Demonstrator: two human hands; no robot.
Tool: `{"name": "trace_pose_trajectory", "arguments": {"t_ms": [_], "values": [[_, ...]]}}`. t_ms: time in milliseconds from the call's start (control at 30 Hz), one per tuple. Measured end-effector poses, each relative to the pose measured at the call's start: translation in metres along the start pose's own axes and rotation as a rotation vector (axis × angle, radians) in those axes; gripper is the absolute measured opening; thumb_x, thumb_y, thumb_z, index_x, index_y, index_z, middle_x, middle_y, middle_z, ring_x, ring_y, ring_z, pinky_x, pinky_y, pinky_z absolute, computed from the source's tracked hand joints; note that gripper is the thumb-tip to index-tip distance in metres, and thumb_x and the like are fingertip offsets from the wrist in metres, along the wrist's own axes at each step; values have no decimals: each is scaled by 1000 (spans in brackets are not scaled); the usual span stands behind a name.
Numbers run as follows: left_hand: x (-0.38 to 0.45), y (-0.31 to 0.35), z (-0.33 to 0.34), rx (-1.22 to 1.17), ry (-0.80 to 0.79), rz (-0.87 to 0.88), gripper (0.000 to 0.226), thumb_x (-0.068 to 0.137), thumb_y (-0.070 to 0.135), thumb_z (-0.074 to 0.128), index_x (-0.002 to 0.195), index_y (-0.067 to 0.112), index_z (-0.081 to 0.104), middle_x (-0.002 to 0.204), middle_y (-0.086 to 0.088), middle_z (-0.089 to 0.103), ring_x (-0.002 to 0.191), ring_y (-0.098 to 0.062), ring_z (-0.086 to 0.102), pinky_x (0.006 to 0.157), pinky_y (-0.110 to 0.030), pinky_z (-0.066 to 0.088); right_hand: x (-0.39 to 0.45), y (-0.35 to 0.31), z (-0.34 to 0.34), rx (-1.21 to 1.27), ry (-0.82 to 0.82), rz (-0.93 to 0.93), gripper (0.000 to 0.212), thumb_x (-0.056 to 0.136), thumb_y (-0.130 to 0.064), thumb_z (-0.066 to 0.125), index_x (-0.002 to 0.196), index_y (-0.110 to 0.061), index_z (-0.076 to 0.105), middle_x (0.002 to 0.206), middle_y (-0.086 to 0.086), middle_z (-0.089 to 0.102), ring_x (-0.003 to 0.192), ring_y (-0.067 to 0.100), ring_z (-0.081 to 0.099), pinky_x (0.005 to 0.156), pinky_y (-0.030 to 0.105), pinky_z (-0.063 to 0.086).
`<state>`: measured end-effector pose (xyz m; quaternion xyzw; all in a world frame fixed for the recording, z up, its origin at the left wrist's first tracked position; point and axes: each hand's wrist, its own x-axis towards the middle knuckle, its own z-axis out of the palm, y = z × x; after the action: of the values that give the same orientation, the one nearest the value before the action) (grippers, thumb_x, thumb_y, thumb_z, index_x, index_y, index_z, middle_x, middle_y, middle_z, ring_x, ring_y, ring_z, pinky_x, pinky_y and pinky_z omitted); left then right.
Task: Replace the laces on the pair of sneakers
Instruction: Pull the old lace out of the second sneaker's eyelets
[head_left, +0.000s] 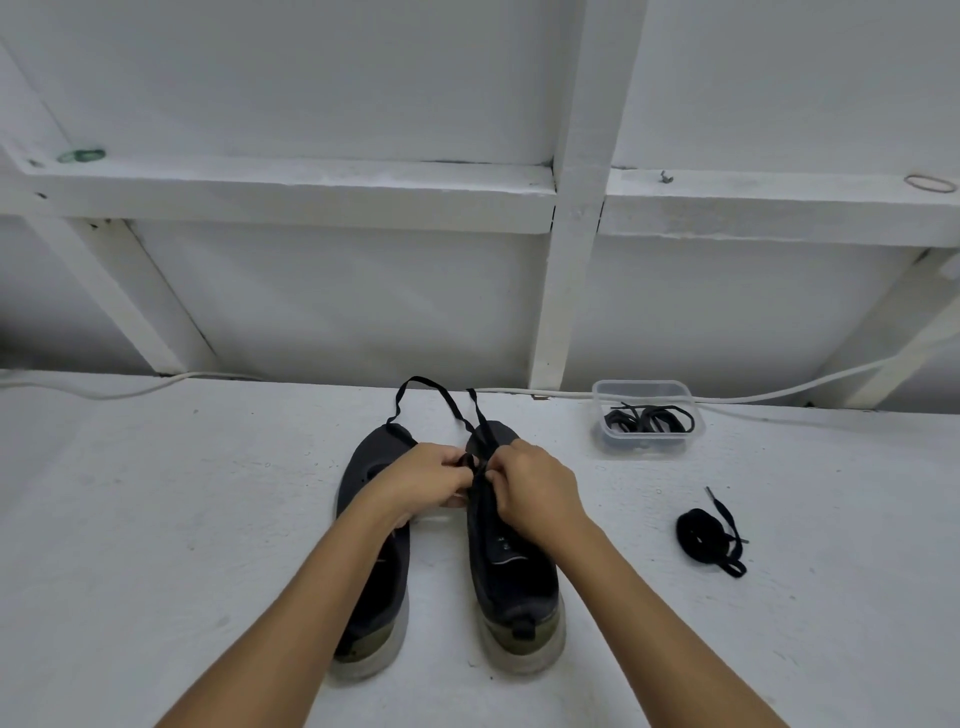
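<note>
Head view: I log both hands, left hand (434, 475) and right hand (530, 480), pinching the lace (447, 402) over the right sneaker (511, 566); its ends trail far.

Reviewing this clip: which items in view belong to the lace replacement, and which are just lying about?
Job:
left sneaker
right sneaker
lace gripped by left hand and right hand
coiled lace
clear tub of laces

Lying about:
green band
tan rubber band
white cable
</note>
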<state>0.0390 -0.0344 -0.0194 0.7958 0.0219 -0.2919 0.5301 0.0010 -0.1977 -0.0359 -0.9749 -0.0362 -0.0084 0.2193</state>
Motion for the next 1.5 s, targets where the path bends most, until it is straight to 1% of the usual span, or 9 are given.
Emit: {"name": "trace_pose_trajectory", "arguments": {"t_ms": [100, 367, 533, 667, 900, 1067, 1233, 1333, 1500], "values": [[0, -3, 0, 42, 15, 19, 17, 97, 8, 60, 104, 15, 74, 102, -5, 77, 91, -7, 73, 75, -19, 58, 0, 1, 5, 5, -5, 2, 18, 100, -28, 51, 107, -19, 66, 108, 0, 61, 103, 23, 57, 71, 31, 40], [1, -1, 16, 192, 232, 93, 5, 90, 12, 71, 88, 11, 75, 79, -6, 77, 88, -19, 74, 92, -37, 56, -3, 7, 19, 269, 35, 182, 11, 98, -28, 57, 97, -24, 67, 100, -8, 67, 92, 12, 57, 66, 26, 36], [4, -4, 27, 175, 328, 116, 11, 93, 12, 68, 83, 16, 72, 68, 6, 70, 53, 10, 61, 56, -3, 43, 0, 5, 19, 419, 23, 270, 10, 96, -25, 62, 88, -27, 68, 81, -12, 67, 78, 11, 59, 60, 22, 38], [7, -4, 23, 193, 326, 101, 9, 93, 13, 66, 86, 11, 72, 68, 5, 70, 49, 9, 60, 53, -3, 42, 0, 2, 16, 467, 36, 307, 9, 95, -26, 66, 88, -27, 72, 83, -11, 71, 81, 11, 64, 70, 26, 47], [2, 3, 14, 51, 415, 53, 10, 101, 10, 49, 105, 5, 57, 92, -15, 73, 66, -18, 74, 74, -38, 62, -11, 17, 10, 724, 146, 338, 10, 90, -18, 74, 92, -27, 70, 78, -9, 69, 72, 4, 64, 65, 6, 44], [-18, 7, 19, 580, 363, 76, 65, 97, 28, 59, 153, 18, 28, 150, -10, 39, 127, -33, 52, 100, -38, 41, -17, 43, -1, 676, 188, 386, 11, 92, -18, 70, 87, -25, 76, 85, -12, 74, 75, 3, 68, 69, 20, 53], [-40, 8, 47, 557, 241, 101, 44, 96, 50, 55, 122, 15, 64, 125, 0, 58, 113, -21, 58, 95, -34, 48, -12, 51, -8, 571, 58, 238, 8, 89, -27, 74, 87, -33, 78, 83, -17, 74, 73, -1, 67, 72, 17, 52], [-44, 9, 61, 469, 202, 91, 39, 89, 53, 60, 99, 15, 62, 103, 1, 59, 96, -18, 59, 82, -34, 50, -2, 50, -10, 393, 8, 101, 10, 88, -30, 77, 97, -27, 81, 88, -19, 67, 80, -1, 61, 76, 15, 46], [-42, 1, 86, 494, 189, 57, 80, 88, 51, 64, 146, 6, 32, 148, -8, 34, 139, -24, 36, 112, -37, 38, 7, 46, -11, 178, -97, -13, 7, 96, -24, 63, 96, -23, 70, 95, -9, 65, 87, 14, 60, 74, 29, 48]]}}
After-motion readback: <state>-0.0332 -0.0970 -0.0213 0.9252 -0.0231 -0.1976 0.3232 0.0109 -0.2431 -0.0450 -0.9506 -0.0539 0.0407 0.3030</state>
